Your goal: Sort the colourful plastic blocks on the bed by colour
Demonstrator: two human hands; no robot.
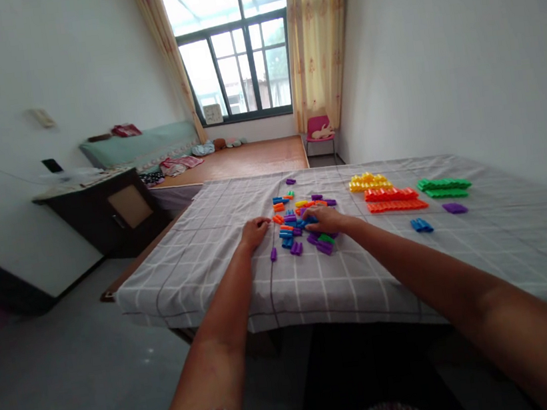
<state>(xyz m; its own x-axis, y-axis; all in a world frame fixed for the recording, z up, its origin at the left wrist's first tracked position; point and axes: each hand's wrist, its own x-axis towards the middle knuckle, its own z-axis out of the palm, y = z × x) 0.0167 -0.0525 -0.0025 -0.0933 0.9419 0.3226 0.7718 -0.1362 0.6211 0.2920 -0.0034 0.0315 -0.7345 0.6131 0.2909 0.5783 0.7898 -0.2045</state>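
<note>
A loose pile of small plastic toy pieces in several colours lies on the cloth between my hands. My left hand [255,232] rests at the pile's left edge, its fingers drawn together close to an orange piece [278,219]. Whatever those fingers hold, if anything, is too small to make out. Over the pile's right side, my right hand [328,218] has thumb and fingers closed around a blue plastic piece [310,221]. Purple pieces [320,244] lie just below it, and one purple piece [273,255] sits apart, nearer to me.
Sorted by colour at the right are yellow pieces [369,182], red-orange rows [392,200], green rows [445,187], blue pieces [422,225] and a purple piece [455,208]. A checked grey cloth [200,261] covers the table. Beyond stand a bed [257,157] and a pink chair [318,128].
</note>
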